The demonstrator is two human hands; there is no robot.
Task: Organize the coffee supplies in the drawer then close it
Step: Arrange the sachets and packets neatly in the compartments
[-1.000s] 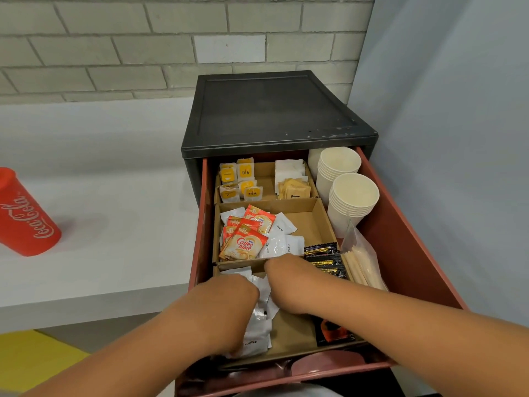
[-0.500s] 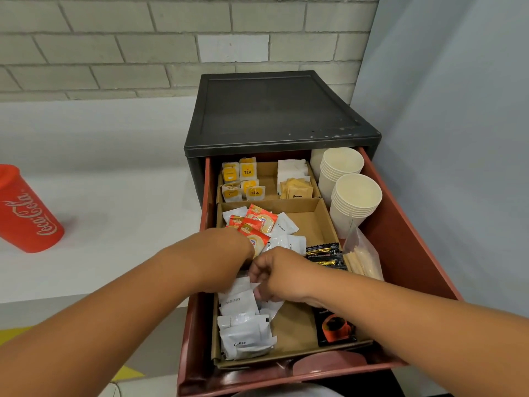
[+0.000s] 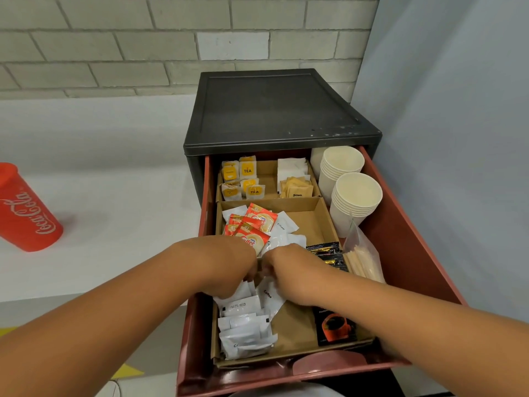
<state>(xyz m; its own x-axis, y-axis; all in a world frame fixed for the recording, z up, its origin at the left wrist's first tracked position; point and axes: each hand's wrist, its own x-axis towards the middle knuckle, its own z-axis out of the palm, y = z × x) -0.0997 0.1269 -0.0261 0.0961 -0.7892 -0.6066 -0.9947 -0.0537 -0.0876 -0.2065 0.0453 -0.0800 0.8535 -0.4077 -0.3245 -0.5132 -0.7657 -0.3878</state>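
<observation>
The red drawer [image 3: 412, 253] stands pulled out of a black cabinet [image 3: 274, 110]. Cardboard dividers split it into compartments. Both my hands meet at the far end of the nearest compartment. My left hand [image 3: 229, 267] curls down onto a row of white coffee sachets [image 3: 243, 330]. Beside it, my right hand [image 3: 289, 270] pinches a tilted white sachet marked Coffee [image 3: 269, 293]. My fingertips are hidden under the hands. Orange creamer packets [image 3: 257, 222] lie in the middle compartment. Black coffee sticks [image 3: 326, 253] sit to the right of my right hand.
Tea bags [image 3: 246, 179] and brown sugar packets [image 3: 296, 189] fill the back compartment. Two stacks of paper cups [image 3: 356, 193] and a bag of stir sticks [image 3: 363, 262] line the drawer's right side. A red Coca-Cola cup [image 3: 25, 213] stands on the white counter [image 3: 114, 224].
Both hands moved from the middle of the near compartment toward its far end. The white sachets now lie in a tidier row behind my left hand.
</observation>
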